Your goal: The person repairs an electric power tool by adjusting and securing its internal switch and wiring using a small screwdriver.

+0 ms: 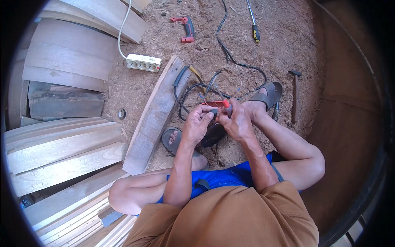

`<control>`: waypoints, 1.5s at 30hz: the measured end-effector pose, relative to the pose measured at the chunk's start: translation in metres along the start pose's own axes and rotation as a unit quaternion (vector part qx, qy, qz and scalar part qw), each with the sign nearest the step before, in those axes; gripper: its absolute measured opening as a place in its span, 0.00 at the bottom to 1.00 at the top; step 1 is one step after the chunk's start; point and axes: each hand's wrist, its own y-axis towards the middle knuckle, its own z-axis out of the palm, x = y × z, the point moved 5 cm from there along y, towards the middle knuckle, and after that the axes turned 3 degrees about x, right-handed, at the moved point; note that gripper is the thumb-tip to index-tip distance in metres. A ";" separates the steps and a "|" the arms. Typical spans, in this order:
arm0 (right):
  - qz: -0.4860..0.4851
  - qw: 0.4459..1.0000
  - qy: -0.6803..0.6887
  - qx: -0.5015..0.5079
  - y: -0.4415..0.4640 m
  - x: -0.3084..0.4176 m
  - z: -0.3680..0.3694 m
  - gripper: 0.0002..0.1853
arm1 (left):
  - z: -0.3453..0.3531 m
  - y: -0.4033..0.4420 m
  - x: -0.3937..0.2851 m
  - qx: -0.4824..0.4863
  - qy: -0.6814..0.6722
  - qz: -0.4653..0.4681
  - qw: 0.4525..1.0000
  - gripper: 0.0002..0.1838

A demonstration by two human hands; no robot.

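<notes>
My left hand (196,125) is closed, thumb and fingers pinching a small black part (213,111). Close beside it, my right hand (236,123) is wrapped round a slim tool with a bright red end (226,103); it looks like a small screwdriver, its tip hidden. A red piece of casing (212,103) shows just beyond my fingers. Below the hands, between my feet, lies a dark body (214,135), partly covered by them. Black cable (180,99) loops on the ground beyond my hands.
A plank (154,117) lies left of my feet. Farther off are a power strip (143,63), a red-and-black handle casing (187,29), a long screwdriver (255,33) and a tape roll (121,113). A hammer (295,94) lies right. Stacked boards (66,150) line the left; sawdust covers the ground.
</notes>
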 end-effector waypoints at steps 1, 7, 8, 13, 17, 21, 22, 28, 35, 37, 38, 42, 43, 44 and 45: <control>-0.007 1.000 -0.016 -0.001 0.000 0.000 0.000 0.11 | 0.000 0.000 0.000 0.000 0.002 0.002 1.000 0.11; -0.016 0.999 -0.042 0.002 0.001 0.000 -0.001 0.12 | 0.001 0.000 0.002 0.001 0.029 0.008 1.000 0.11; -0.005 1.000 -0.025 0.009 0.001 0.001 -0.003 0.13 | 0.001 0.000 0.002 0.002 0.040 0.004 0.999 0.11; 0.026 0.995 0.082 0.050 0.005 -0.016 0.001 0.20 | 0.004 -0.001 -0.001 0.012 0.065 0.001 0.998 0.10; 0.060 0.984 0.146 0.080 0.006 -0.020 0.002 0.21 | 0.006 -0.001 -0.004 0.014 0.097 -0.005 0.995 0.09; 0.105 0.979 0.145 0.098 0.008 -0.024 0.001 0.20 | 0.004 -0.001 -0.001 0.020 0.132 -0.029 0.991 0.10; 0.103 0.979 0.142 0.100 0.008 -0.021 -0.001 0.20 | 0.004 -0.001 -0.001 0.017 0.124 -0.039 0.991 0.10; 0.087 0.983 0.123 0.100 0.008 -0.015 -0.004 0.19 | 0.006 -0.001 0.003 0.010 0.121 -0.049 0.991 0.12; 0.056 0.991 0.067 0.101 0.008 -0.015 -0.001 0.18 | 0.008 -0.002 0.000 -0.018 0.179 -0.034 0.983 0.12; 0.060 0.991 0.052 0.105 0.009 -0.015 0.000 0.17 | 0.006 -0.002 0.001 -0.030 0.192 -0.033 0.980 0.11; 0.061 0.991 0.042 0.108 0.010 -0.017 0.000 0.17 | 0.005 -0.001 0.004 -0.033 0.198 -0.025 0.979 0.11; 0.045 0.992 0.043 0.113 0.010 -0.016 -0.001 0.17 | 0.003 0.000 0.009 -0.040 0.190 -0.001 0.981 0.12; 0.044 0.992 0.037 0.116 0.011 -0.015 -0.001 0.17 | 0.003 0.000 0.010 -0.040 0.195 0.004 0.980 0.12; 0.042 0.992 0.030 0.119 0.011 -0.015 -0.001 0.17 | 0.002 0.000 0.011 -0.040 0.201 0.009 0.979 0.12; 0.041 0.991 0.024 0.122 0.012 -0.015 -0.002 0.17 | 0.002 0.001 0.012 -0.039 0.205 0.013 0.978 0.12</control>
